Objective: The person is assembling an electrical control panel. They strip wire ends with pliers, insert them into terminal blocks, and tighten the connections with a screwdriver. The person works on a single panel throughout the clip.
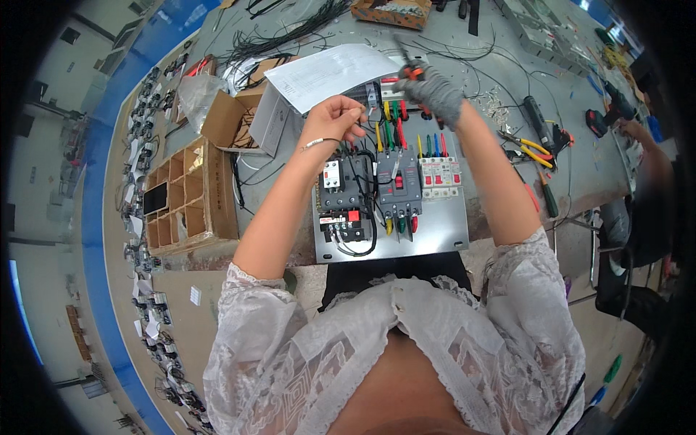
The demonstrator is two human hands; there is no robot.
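My left hand [337,119] is closed in a pinch on a thin black wire [351,144] above the metal mounting plate [435,244]. My right hand [437,96], in a grey glove, grips an orange-and-black hand tool [413,73] whose dark tip points away; blur hides its exact kind. Beneath my hands, the plate carries a contactor [350,190] with black wires, a dark grey circuit breaker [398,184] and a row of small white breakers [440,175]. Yellow, green and red sleeved wires [392,131] rise behind the dark breaker.
A paper sheet [330,71] lies behind the plate. Left are an open carton [270,125] and a divided wooden box [221,190] with a phone [155,199]. Yellow-handled pliers [535,153], a screwdriver [548,192] and a drill [612,109] lie right, near another person's hand [636,133].
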